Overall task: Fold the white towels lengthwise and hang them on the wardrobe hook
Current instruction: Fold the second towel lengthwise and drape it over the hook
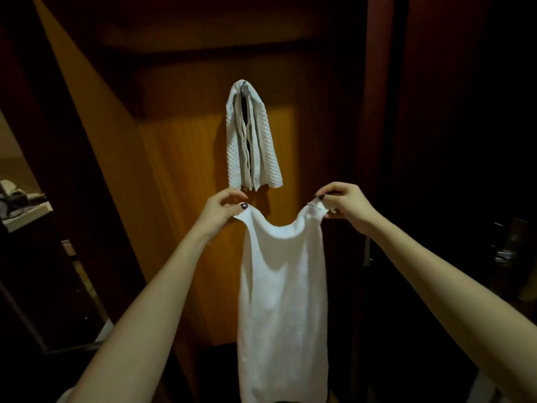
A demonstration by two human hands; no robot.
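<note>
I hold a long white towel (pixel 283 292) up by its top edge in front of the wardrobe. My left hand (pixel 222 209) pinches the top left corner and my right hand (pixel 344 203) pinches the top right corner. The edge sags between them and the cloth hangs straight down past the bottom of the frame. Just above my hands, a white waffle-textured towel (pixel 254 141) hangs folded over the metal hook (pixel 245 89) on the wooden wardrobe panel (pixel 180 170).
An open wardrobe door (pixel 87 141) slants down the left side. A shelf with cluttered items (pixel 20 205) lies at the far left. Dark red panels (pixel 430 112) and a metal door handle (pixel 504 254) stand to the right.
</note>
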